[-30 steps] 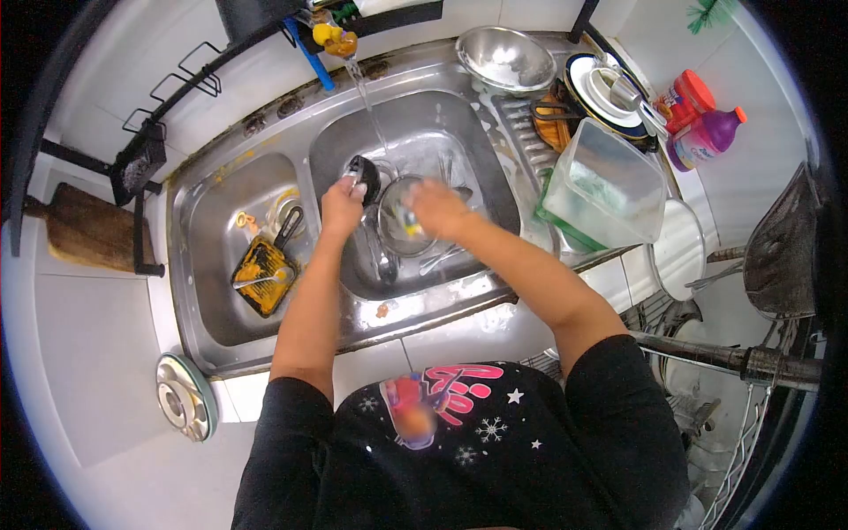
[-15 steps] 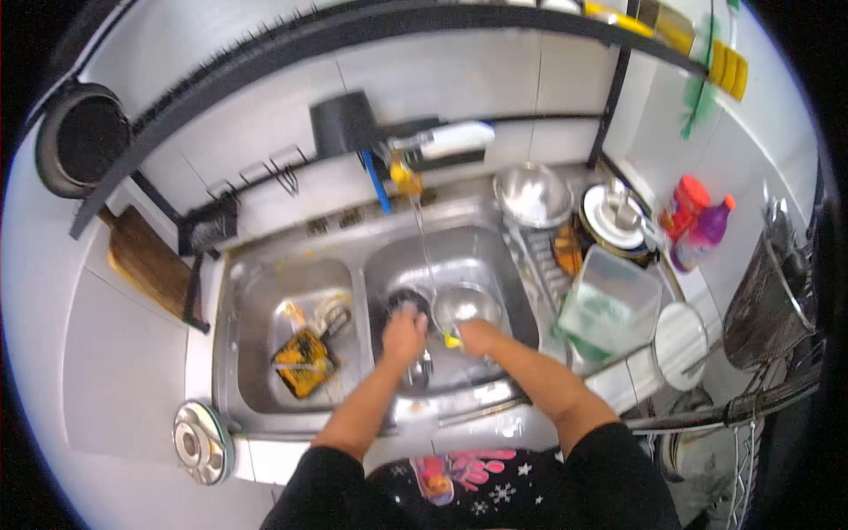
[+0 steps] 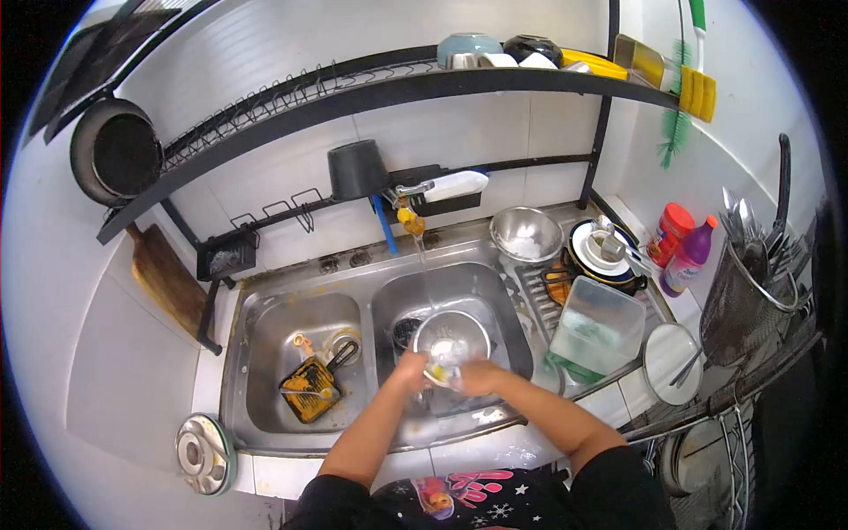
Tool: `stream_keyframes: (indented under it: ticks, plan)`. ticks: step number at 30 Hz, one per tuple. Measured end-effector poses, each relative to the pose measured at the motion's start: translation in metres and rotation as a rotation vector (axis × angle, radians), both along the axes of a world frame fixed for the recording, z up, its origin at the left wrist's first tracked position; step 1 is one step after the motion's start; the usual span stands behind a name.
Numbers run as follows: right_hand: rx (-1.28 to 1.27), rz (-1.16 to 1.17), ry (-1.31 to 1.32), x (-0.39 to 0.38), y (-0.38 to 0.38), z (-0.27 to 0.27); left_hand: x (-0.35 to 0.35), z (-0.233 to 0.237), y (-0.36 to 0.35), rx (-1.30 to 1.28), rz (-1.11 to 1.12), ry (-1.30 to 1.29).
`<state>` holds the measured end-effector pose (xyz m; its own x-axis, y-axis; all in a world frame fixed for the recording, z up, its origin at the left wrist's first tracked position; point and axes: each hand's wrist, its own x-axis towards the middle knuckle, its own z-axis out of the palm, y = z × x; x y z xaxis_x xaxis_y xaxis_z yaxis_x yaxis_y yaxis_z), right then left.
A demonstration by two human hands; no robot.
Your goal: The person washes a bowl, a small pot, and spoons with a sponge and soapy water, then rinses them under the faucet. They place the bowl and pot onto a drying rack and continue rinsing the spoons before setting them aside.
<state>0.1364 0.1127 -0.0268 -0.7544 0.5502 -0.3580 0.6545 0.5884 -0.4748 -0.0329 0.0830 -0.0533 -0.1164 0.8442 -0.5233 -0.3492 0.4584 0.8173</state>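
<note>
Over the right sink basin, a shiny metal bowl is held tilted beneath the running tap. My left hand is closed on its near left rim. At the near right side of the bowl is my right hand, blurred, its fingers closed around a small yellow sponge that shows only in part. Water falls from the faucet into the basin by the bowl. A dark round piece lies on the basin floor, left of the bowl.
A dirty square grill pan lies in the left basin. On the right drainboard are another metal bowl, stacked plates and a clear plastic container. A black rack spans above the sink.
The metal bowl has been raised and tilted toward me. My left hand has moved from near the dark round piece to the bowl's rim. The camera view has shifted.
</note>
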Motion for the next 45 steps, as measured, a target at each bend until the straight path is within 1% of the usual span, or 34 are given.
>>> stream_keyframes:
  ticks: [2,3,4,5,6,8,9,10,11,12,13,14,15,17,18,20,21,23,24,26,27,30,33,34,36,37,38,39,41,42,43,44,45]
  plan:
    - [0.581,0.081,-0.233,0.014,0.011,-0.016,0.004,0.026,-0.009,0.071,-0.048,0.094]
    - [0.735,0.114,-0.162,0.018,0.024,-0.024,0.005,0.025,-0.010,0.080,-0.073,0.054]
    - [0.890,0.146,-0.091,0.020,0.035,-0.021,0.007,0.024,-0.009,0.090,-0.099,0.013]
    - [0.893,0.085,-0.039,0.019,0.040,-0.020,0.010,0.023,-0.005,0.103,-0.123,-0.030]
    - [0.894,0.026,0.010,0.011,0.041,-0.011,0.022,0.046,-0.011,0.051,-0.070,-0.013]
    - [0.870,-0.166,0.202,-0.013,0.037,-0.020,0.028,0.049,-0.006,0.005,-0.045,-0.196]
    - [0.732,-0.091,0.171,-0.024,0.041,-0.034,0.032,0.052,-0.007,0.041,-0.029,-0.202]
    - [0.248,-0.280,0.294,-0.030,0.023,-0.007,0.024,0.025,0.001,0.081,-0.030,-0.289]
    - [0.281,-0.072,0.155,-0.033,0.031,-0.008,0.015,0.019,0.001,0.028,-0.013,-0.237]
    - [-0.146,-0.267,0.392,-0.033,0.031,-0.006,0.022,0.052,-0.009,0.077,0.007,-0.122]
    - [-0.149,-0.130,0.236,-0.032,0.034,-0.006,0.002,0.016,0.002,0.050,-0.036,-0.108]
    - [-0.135,0.014,0.091,-0.029,0.043,-0.005,0.002,0.028,-0.002,0.105,0.024,-0.093]
    - [-0.107,0.162,-0.050,-0.026,0.045,-0.001,-0.010,0.021,0.001,0.027,0.021,-0.066]
    - [0.215,0.199,-0.144,-0.013,0.036,0.029,-0.015,0.037,-0.005,0.068,0.025,-0.075]
    - [0.382,0.213,-0.191,-0.008,0.034,0.039,-0.015,0.036,-0.006,0.073,0.028,-0.097]
    - [0.614,0.003,0.134,-0.012,0.049,0.012,-0.011,0.033,-0.010,0.081,0.028,-0.144]
    - [0.727,-0.104,0.300,-0.014,0.049,0.015,-0.006,0.034,-0.011,0.069,-0.014,-0.233]
    - [0.698,-0.287,0.324,-0.027,0.048,0.020,0.007,0.035,-0.013,0.046,-0.097,-0.411]
    - [0.679,-0.378,0.337,-0.037,0.044,0.026,0.011,0.027,-0.012,0.021,-0.133,-0.418]
    - [0.329,-0.363,0.336,-0.057,0.041,0.004,0.014,0.011,-0.013,0.066,-0.090,-0.453]
    - [0.156,-0.351,0.336,-0.063,0.038,-0.001,0.014,0.014,-0.014,0.091,-0.068,-0.467]
    - [-0.150,-0.243,0.751,-0.056,0.031,-0.012,0.003,0.025,-0.022,0.120,-0.058,-0.323]
    - [0.459,-0.257,0.909,-0.061,0.036,-0.001,0.011,0.026,-0.017,0.032,-0.074,-0.301]
    - [0.554,-0.296,0.675,-0.055,0.039,0.018,0.011,0.028,-0.017,0.024,-0.040,-0.316]
    - [0.550,-0.452,0.612,-0.056,0.038,0.016,0.010,0.032,-0.015,0.011,0.025,-0.344]
    - [0.545,-0.533,0.579,-0.056,0.035,0.012,0.010,0.033,-0.014,0.036,0.014,-0.371]
    - [0.414,-0.543,0.596,-0.059,0.022,0.005,0.007,0.034,-0.012,0.061,0.003,-0.399]
    - [0.298,-0.462,0.638,-0.062,0.012,0.000,0.005,0.036,-0.009,0.088,-0.010,-0.426]
    - [0.063,-0.290,0.708,-0.064,-0.002,-0.006,-0.005,0.030,-0.005,0.156,0.067,-0.247]
    - [0.105,-0.185,0.601,-0.057,-0.007,0.000,-0.014,0.020,-0.003,0.185,0.106,-0.158]
    - [0.142,-0.082,0.493,-0.043,-0.014,0.013,-0.021,0.021,0.000,0.268,0.136,-0.118]
    - [0.177,0.022,0.385,-0.031,-0.018,0.022,-0.027,0.020,-0.005,0.247,0.131,-0.059]
    - [0.249,0.020,0.275,-0.023,-0.012,0.027,-0.022,0.049,-0.014,0.231,0.125,0.001]
